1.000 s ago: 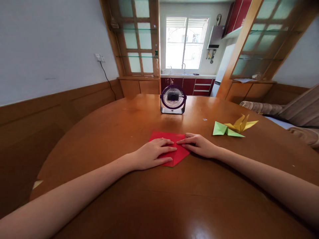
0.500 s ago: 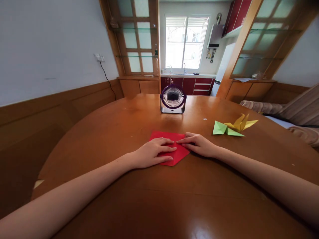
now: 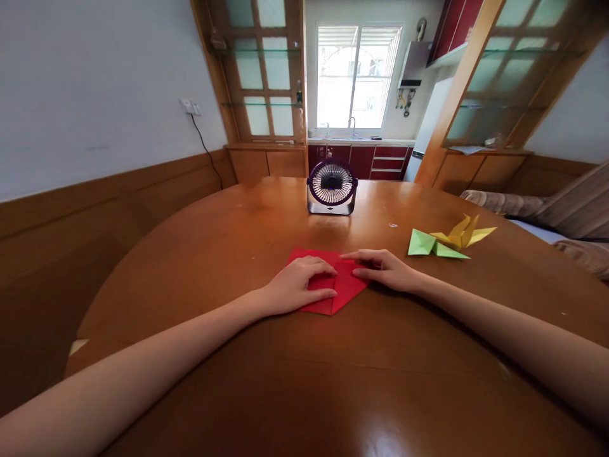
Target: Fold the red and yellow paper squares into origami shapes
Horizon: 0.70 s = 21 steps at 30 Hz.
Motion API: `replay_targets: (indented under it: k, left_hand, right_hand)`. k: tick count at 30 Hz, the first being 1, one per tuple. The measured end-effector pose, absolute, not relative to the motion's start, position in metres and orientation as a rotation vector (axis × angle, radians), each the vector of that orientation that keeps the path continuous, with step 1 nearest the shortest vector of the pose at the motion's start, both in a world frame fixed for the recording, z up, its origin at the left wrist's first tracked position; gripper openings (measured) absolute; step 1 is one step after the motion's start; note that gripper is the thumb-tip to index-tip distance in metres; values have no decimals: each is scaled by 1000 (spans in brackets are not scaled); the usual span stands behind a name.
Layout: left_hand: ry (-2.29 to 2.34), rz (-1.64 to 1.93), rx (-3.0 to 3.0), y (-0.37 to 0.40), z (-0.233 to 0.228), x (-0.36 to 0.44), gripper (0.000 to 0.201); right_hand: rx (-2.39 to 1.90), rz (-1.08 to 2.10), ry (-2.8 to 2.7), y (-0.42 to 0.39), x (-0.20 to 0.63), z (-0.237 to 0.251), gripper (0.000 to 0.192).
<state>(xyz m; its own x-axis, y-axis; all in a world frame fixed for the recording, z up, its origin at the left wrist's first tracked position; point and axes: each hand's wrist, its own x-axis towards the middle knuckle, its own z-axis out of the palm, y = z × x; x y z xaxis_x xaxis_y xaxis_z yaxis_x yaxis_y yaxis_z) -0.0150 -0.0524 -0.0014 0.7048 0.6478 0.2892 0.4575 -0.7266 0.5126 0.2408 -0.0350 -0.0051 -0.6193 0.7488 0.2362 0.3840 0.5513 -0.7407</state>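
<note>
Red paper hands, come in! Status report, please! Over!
Left hand resting on red paper. Right hand open at its right side. Purple fan farther back, out of the way.

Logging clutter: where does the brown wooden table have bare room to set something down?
Brown wooden tabletop lies bare nearer the person than the red folded paper, and left of the round purple fan. Crowded: the paper beneath left hand and right hand; at right, green origami beside yellow origami.
</note>
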Motion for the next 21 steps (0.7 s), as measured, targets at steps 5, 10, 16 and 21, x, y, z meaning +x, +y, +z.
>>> replay_targets:
  k: [5, 10, 16, 21]
  left_hand:
    - [909, 660, 2314, -57, 2, -15, 39]
    - [923, 635, 2249, -60, 5, -15, 37]
    - [885, 635, 2258, -60, 4, -14, 30]
    - [871, 651, 2253, -60, 2, -14, 28]
  right_hand:
    - [-951, 1234, -1988, -32, 245, -7, 46]
    - [-945, 1430, -1819, -31, 249, -8, 39]
    - [-897, 1460, -1837, -32, 250, -4, 32]
    - [-898, 1422, -1938, -32, 246, -4, 27]
